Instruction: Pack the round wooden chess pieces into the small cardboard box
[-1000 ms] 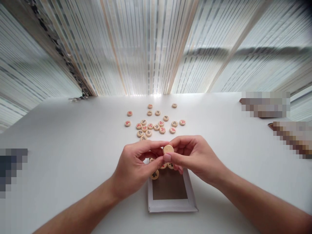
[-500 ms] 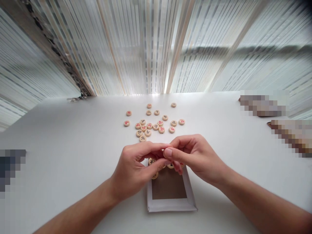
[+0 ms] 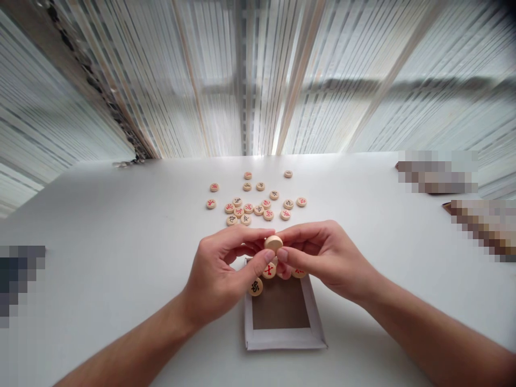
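Both hands meet over the far end of a shallow white box (image 3: 284,339) with a brown floor. My left hand (image 3: 220,271) and my right hand (image 3: 318,257) pinch one round wooden game piece (image 3: 273,243) between their fingertips, its blank side up. Below the fingers, a few pieces lie in the box: one with a red character (image 3: 269,270), one with a black character (image 3: 255,287), another (image 3: 299,273) partly hidden. A scatter of several like pieces (image 3: 258,204) with red or black marks lies on the white table (image 3: 121,242) beyond the hands.
Blurred-out patches sit at the table's right edge (image 3: 439,172) and at its left edge (image 3: 20,274). A wall of striped curtain (image 3: 258,80) rises behind the table's far edge.
The held piece dropped out of sight behind the fingers half a second ago and shows again now, lifted slightly. More pieces under the hands are visible in the box.
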Tool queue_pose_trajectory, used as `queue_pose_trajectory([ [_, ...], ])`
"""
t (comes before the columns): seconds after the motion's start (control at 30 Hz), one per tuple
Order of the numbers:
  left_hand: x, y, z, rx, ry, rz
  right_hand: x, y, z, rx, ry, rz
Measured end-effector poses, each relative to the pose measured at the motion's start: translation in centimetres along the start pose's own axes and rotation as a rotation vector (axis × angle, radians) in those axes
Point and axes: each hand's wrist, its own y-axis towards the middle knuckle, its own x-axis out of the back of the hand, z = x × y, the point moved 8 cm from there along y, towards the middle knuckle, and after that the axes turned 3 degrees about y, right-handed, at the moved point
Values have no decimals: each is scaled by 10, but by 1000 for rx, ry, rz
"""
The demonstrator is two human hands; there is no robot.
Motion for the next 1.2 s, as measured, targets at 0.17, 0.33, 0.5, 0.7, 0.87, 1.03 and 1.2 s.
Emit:
queue_pose_trajectory([
  [0.17,6,1,-9,-155,192,-64,2,-3,9,145,-165,-27],
  [0.33,4,-2,-30,-414,411,-60,4,-6,19,270,-368,-66],
  [0.5,-1,-6,-35,-527,494,-21,3,-6,24,236,-546,-30],
  [0.7,-3,-3,-28,-490,538,-11,-2,-11,34,233,-815,-5],
  [0.87,9,3,-22,-407,549,-101,-8,-18,40,301,-1105,-21],
  [1.03,13,6,-19,-373,548,-125,-21,-29,31,253,-1183,76],
  [1.2,11,6,-19,-365,527,-121,-38,-40,11,161,-1227,203],
])
